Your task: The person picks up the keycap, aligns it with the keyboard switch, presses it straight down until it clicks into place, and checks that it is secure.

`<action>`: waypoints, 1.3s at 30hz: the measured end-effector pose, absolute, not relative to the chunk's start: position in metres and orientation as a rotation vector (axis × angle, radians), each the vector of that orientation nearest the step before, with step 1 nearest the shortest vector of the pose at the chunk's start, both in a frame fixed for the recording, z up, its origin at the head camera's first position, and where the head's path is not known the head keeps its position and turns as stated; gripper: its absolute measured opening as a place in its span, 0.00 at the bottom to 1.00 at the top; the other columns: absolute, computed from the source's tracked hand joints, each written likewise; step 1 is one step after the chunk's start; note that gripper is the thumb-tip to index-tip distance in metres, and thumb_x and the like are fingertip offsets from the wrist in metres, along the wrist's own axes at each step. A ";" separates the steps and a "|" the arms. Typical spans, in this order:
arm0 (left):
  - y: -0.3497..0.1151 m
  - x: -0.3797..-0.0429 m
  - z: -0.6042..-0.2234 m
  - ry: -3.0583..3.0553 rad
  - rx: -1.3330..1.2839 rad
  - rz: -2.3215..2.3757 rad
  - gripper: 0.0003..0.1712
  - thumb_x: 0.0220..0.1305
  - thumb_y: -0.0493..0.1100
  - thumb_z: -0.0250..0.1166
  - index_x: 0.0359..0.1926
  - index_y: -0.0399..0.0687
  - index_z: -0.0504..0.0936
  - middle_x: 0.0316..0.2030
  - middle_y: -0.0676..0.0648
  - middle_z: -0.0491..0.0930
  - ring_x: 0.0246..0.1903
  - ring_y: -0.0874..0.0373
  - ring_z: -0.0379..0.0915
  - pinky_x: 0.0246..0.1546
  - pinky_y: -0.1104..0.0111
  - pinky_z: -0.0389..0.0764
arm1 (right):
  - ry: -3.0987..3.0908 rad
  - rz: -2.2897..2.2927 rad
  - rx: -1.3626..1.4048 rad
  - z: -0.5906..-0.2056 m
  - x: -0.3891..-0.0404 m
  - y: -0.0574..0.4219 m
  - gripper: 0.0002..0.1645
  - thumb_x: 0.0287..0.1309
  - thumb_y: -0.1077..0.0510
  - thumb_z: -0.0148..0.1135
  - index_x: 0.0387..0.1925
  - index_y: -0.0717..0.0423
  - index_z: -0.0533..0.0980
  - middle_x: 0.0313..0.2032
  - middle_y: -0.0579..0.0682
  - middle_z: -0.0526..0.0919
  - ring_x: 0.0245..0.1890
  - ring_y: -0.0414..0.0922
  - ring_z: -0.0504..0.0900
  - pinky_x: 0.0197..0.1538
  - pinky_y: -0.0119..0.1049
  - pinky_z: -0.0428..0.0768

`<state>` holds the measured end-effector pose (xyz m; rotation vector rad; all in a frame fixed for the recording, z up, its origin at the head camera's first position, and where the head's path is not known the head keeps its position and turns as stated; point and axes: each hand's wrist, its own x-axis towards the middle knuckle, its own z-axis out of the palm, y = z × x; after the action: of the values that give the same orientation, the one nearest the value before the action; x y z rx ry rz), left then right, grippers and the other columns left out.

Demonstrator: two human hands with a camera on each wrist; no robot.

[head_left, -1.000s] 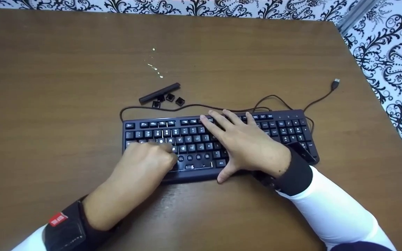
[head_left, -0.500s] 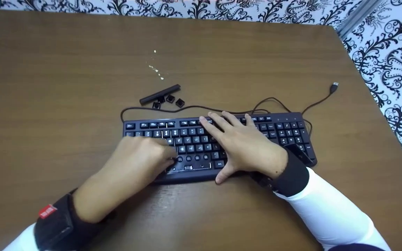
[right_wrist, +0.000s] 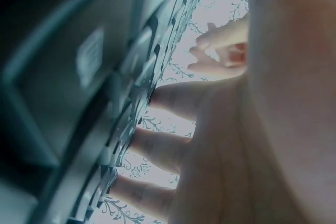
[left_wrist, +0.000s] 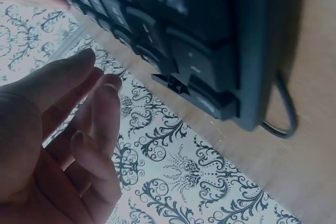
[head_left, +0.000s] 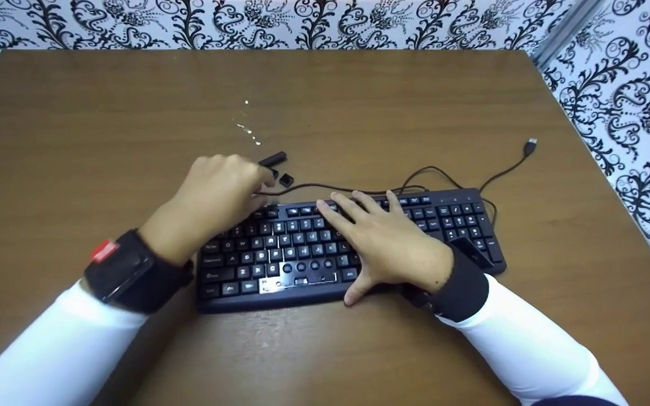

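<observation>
A black computer keyboard (head_left: 285, 242) lies on the table, with a row of keycaps and the space bar off, so bare round stems show along its lower middle. My right hand (head_left: 384, 239) rests spread over its right half, fingertips on the keys in the right wrist view. Above the keyboard's upper left edge hovers my left hand (head_left: 220, 183). Its fingers are loosely bent, with nothing between thumb and fingertips (left_wrist: 86, 59) in the left wrist view. Just beyond it lie a loose keycap (head_left: 286, 180) and a loose space bar (head_left: 273, 159), partly hidden by that hand.
The keyboard's cable (head_left: 330, 186) runs along its back edge and loops at the right, ending in a USB plug (head_left: 530, 148). Small pale flecks (head_left: 249, 131) mark the wooden table (head_left: 387, 118) farther back. Patterned black-and-white covering (head_left: 313, 25) borders the table.
My left hand has left the bare stems on the keyboard and moved up and away toward the loose keycaps and space bar. The right hand stays on the keyboard.
</observation>
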<state>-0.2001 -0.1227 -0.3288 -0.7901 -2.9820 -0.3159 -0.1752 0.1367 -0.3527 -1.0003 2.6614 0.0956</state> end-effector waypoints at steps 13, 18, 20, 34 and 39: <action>-0.103 -0.237 -0.338 -3.029 -0.821 -0.118 0.11 0.58 0.43 0.73 0.43 0.50 0.89 0.39 0.42 0.88 0.37 0.41 0.84 0.35 0.47 0.84 | 2.676 0.083 -1.021 -0.354 -0.174 0.133 0.90 0.17 0.16 0.73 0.81 0.44 0.42 0.79 0.53 0.51 0.77 0.58 0.54 0.67 0.76 0.56; -0.095 -0.244 -0.339 -3.049 -0.914 -0.061 0.15 0.56 0.42 0.74 0.47 0.50 0.88 0.43 0.41 0.88 0.40 0.38 0.85 0.39 0.47 0.85 | 2.662 0.087 -1.024 -0.355 -0.174 0.133 0.90 0.18 0.16 0.73 0.81 0.45 0.42 0.79 0.54 0.50 0.77 0.59 0.53 0.68 0.76 0.56; -0.095 -0.245 -0.339 -3.040 -0.940 -0.069 0.15 0.56 0.40 0.74 0.46 0.49 0.88 0.43 0.41 0.88 0.40 0.38 0.85 0.39 0.46 0.85 | 2.658 0.091 -1.024 -0.356 -0.174 0.132 0.90 0.18 0.16 0.72 0.81 0.45 0.41 0.79 0.54 0.50 0.77 0.59 0.53 0.68 0.75 0.55; -0.086 -0.248 -0.342 -2.990 -0.999 -0.022 0.04 0.51 0.36 0.72 0.30 0.48 0.88 0.32 0.43 0.88 0.32 0.42 0.84 0.34 0.47 0.85 | 2.657 0.111 -1.007 -0.354 -0.176 0.135 0.91 0.18 0.15 0.72 0.81 0.45 0.40 0.79 0.54 0.48 0.77 0.59 0.52 0.70 0.74 0.54; -0.082 -0.249 -0.343 -2.972 -1.003 -0.005 0.06 0.52 0.33 0.69 0.27 0.49 0.88 0.30 0.43 0.88 0.29 0.42 0.84 0.32 0.48 0.85 | 2.657 0.110 -1.004 -0.353 -0.176 0.136 0.90 0.18 0.16 0.72 0.81 0.45 0.40 0.80 0.54 0.48 0.77 0.59 0.52 0.69 0.74 0.54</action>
<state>-0.2489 -0.0821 -0.3431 -1.0033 -2.9718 -0.0052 -0.1760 0.1359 -0.3533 -1.0039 2.6567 0.1098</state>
